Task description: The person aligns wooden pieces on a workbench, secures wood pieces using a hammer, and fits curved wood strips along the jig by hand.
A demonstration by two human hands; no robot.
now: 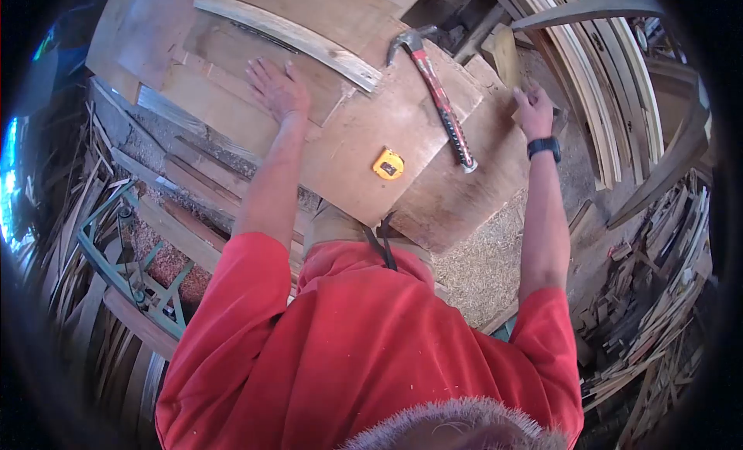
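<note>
My left hand (280, 92) lies flat with its fingers spread on a thin plywood piece (232, 51), just below a curved wooden strip (298, 37). My right hand (534, 112), with a dark watch on the wrist, is closed beside the end of a wooden block (507, 57). Whatever its fingers hold, if anything, I cannot make out. Between the hands, a claw hammer (439, 98) with a red and black handle rests across the stacked plywood sheets (340, 160). Nearer to me sits a yellow tape measure (388, 164).
Long curved boards (611, 86) are stacked at the upper right. Scrap wood strips (658, 303) pile up at the right. A green metal frame (131, 256) stands at the left among planks. Wood shavings (484, 256) cover the ground near my right arm.
</note>
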